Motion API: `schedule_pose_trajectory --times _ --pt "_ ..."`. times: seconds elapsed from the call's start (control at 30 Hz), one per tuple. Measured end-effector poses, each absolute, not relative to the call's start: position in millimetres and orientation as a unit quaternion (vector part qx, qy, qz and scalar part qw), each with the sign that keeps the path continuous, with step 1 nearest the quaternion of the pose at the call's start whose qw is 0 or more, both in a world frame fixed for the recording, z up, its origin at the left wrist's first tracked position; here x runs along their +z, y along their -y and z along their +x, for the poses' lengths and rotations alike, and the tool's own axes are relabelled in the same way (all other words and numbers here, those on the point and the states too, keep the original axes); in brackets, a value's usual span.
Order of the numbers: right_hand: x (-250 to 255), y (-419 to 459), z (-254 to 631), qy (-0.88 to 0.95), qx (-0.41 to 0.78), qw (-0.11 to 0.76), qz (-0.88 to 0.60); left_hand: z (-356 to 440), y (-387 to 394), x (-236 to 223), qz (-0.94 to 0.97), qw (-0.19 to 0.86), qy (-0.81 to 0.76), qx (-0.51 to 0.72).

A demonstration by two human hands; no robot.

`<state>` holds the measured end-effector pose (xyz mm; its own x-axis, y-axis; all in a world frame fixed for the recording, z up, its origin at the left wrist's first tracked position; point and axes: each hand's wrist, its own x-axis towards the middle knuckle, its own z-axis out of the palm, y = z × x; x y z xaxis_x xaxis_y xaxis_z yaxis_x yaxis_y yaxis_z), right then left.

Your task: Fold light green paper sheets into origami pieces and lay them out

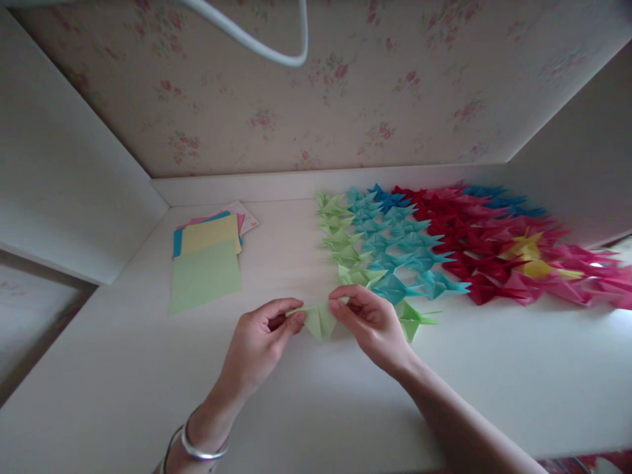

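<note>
A pale green origami crane (pixel 320 321) is held up between both hands, over the front part of the white table. My left hand (pixel 264 336) pinches its left tip between thumb and fingers. On the other side, my right hand (pixel 370 322) pinches the right tip the same way. The crane's middle points downward and shows a crease. Just behind my right hand lies a brighter green paper crane (pixel 409 319), partly hidden by the hand. A silver bangle (pixel 190 441) circles my left wrist.
Rows of folded cranes in light green (pixel 343 238), turquoise (pixel 395 253), red (pixel 474 263) and pink (pixel 523 286) fill the back right. At the left lie square paper sheets, light green (pixel 205 280) and yellow (pixel 210 234) uppermost. A white cable (pixel 257 46) hangs before the flowered wall (pixel 316 118).
</note>
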<state>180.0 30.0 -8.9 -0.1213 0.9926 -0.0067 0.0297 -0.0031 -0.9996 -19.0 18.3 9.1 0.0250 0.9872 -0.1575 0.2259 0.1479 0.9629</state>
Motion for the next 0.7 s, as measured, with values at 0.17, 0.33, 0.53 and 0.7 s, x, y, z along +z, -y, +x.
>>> schedule_pose_trajectory --times 0.17,0.33,0.53,0.7 --pt "-7.4 -29.8 181.6 0.581 0.512 0.409 -0.482 -15.3 -15.1 10.7 0.576 0.409 -0.592 0.389" --pt "-10.9 -29.4 179.6 0.582 0.483 0.4 -0.518 -13.7 -12.3 12.1 0.571 0.409 -0.594 0.393" --pt "-5.1 -31.3 182.1 0.528 0.586 0.392 -0.473 -17.0 -14.0 9.8 0.446 0.574 -0.551 0.411" --pt "-1.7 -31.6 182.8 0.506 0.623 0.389 -0.454 -16.0 -14.1 8.6 0.427 0.58 -0.549 0.424"
